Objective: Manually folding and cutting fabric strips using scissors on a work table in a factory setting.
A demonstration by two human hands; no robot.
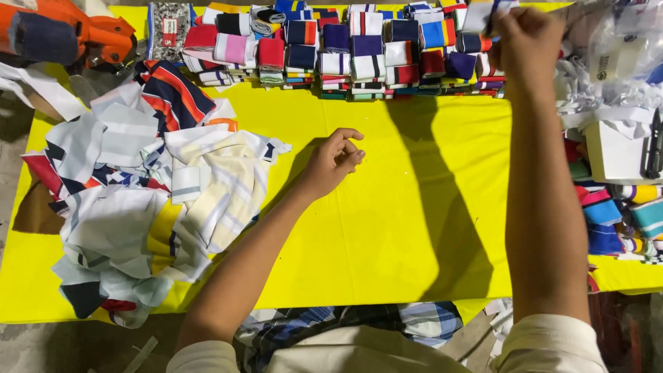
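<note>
My left hand (335, 160) rests on the yellow tablecloth (387, 228) near its middle, fingers loosely curled with nothing in them. My right hand (525, 41) is stretched to the far right of the table and grips a folded white and blue cloth piece (483, 14) above the stacked rows of folded striped cloth pieces (345, 52). A loose heap of unfolded striped cloth pieces (145, 186) lies left of my left hand.
An orange machine (62, 34) sits at the far left corner. On the right lie clear plastic bags (621, 48), a white box (611, 152) and more folded coloured pieces (621, 214). A checked cloth (345, 328) shows below the table's near edge.
</note>
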